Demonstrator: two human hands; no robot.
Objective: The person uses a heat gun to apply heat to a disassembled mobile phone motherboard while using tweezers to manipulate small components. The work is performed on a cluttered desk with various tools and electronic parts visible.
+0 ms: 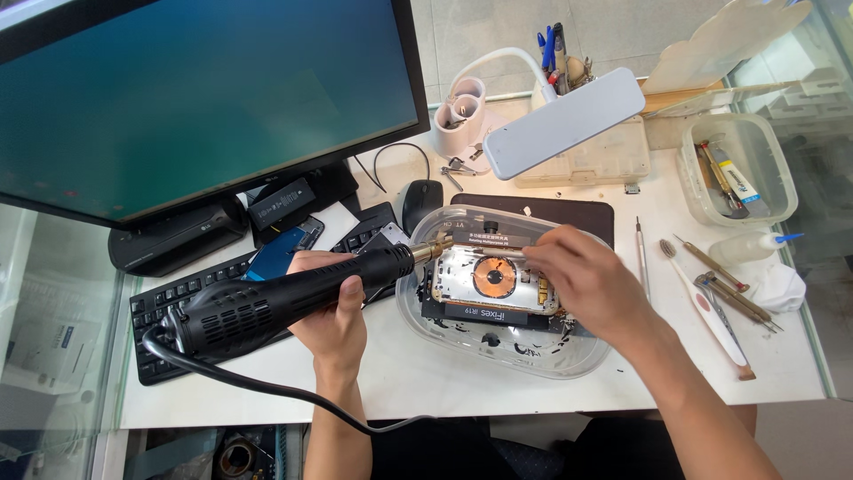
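The left hand (333, 311) closes around a black hot air gun (267, 307), nozzle at the opened phone (493, 280); the right hand (582, 280) pinches a thin tool (498, 253). Work looks midway.

A single head-worn view looks steeply down from above the near edge of the white surface (426, 373), facing its far edge and the monitor (195, 98) at the far left corner. It sits close, taking in both forearms.
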